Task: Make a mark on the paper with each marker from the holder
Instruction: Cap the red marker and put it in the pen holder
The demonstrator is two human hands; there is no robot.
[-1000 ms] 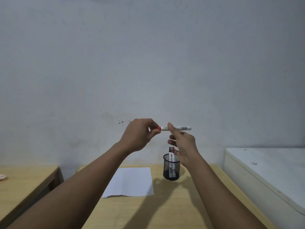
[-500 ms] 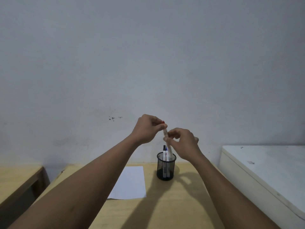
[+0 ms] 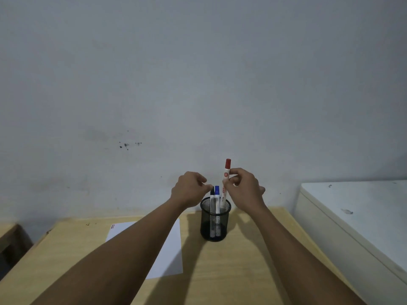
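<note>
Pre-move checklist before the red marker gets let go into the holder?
1. Red marker capped: ok, red cap on top.
2. Right hand grips the marker: ok, fingers pinch its barrel.
3. Marker tip inside the holder: ok, lower end is past the rim, beside the black marker and blue marker.
4. Left hand clear of the holder: not ok, fingertips sit at the black marker's cap.
5. Red mark on the paper: cannot tell, arm covers much of it.
</note>
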